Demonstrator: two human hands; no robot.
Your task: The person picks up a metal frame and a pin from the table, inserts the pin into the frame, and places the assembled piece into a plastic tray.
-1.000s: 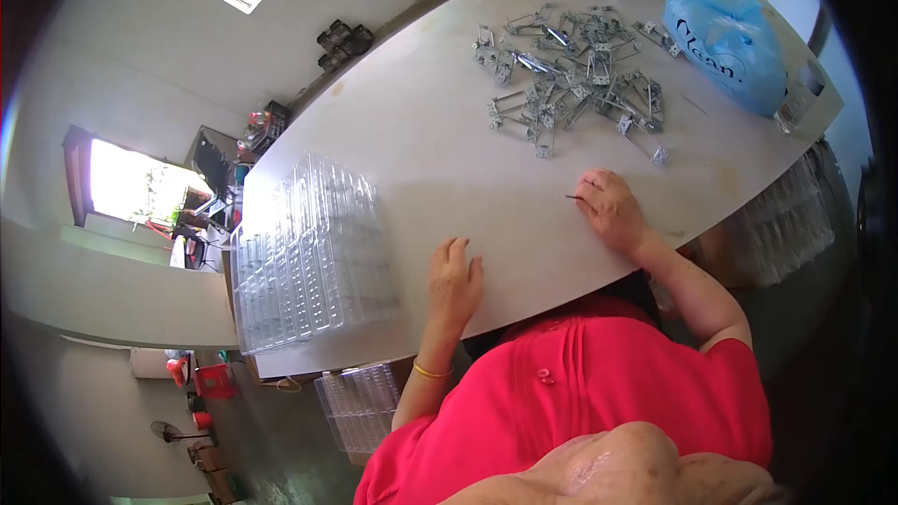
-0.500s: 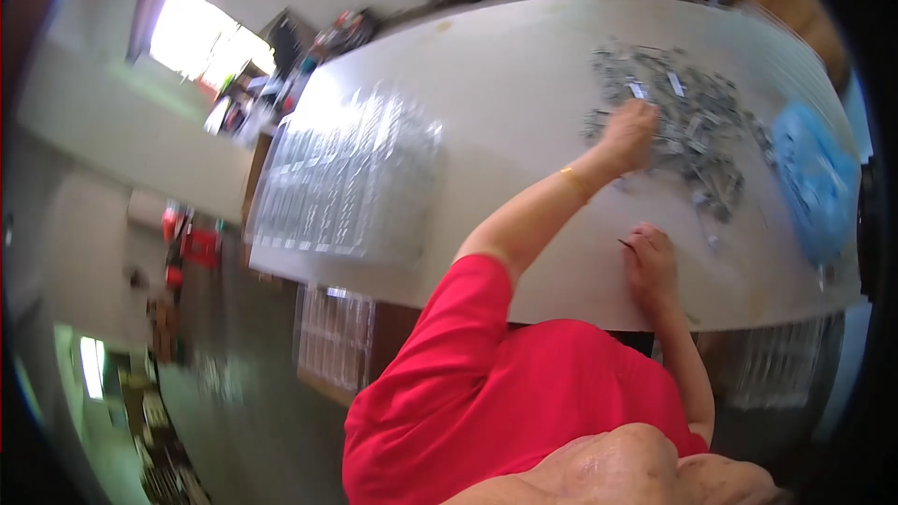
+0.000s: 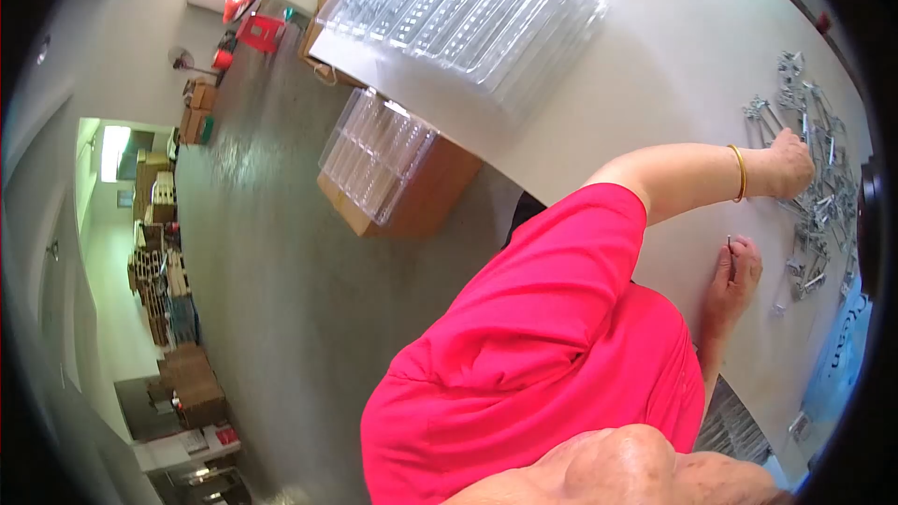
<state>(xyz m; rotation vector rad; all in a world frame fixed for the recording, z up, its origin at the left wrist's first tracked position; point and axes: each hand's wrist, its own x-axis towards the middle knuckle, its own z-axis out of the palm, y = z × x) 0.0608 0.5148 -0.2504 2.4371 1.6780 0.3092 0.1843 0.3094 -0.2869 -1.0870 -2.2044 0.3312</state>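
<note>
Stacked cardboard [image 3: 154, 276] stands at far left, a red plastic stool [image 3: 260, 33] higher in the view. A cardboard box [image 3: 451, 187] topped with ribbed clear plastic trays [image 3: 379, 154] sits just beside a white table [image 3: 669, 47], whose near corner bears a tall stack of clear blister trays [image 3: 468, 14]. Right of a worker's red shirt [image 3: 524, 355], the right hand [image 3: 735, 271] rests near the table's edge — thumb and fingers pinching a thin pin [image 3: 730, 240] that juts upward. Farther out, the left hand [image 3: 790, 165], a yellow bangle [image 3: 739, 174] at its wrist, reaches into loose metal rod-and-bracket pieces [image 3: 825, 206] spread across the tabletop — fingers curled, though whether they grasp a piece cannot be told. A blue plastic bag [image 3: 842, 346] lies at far right.
</note>
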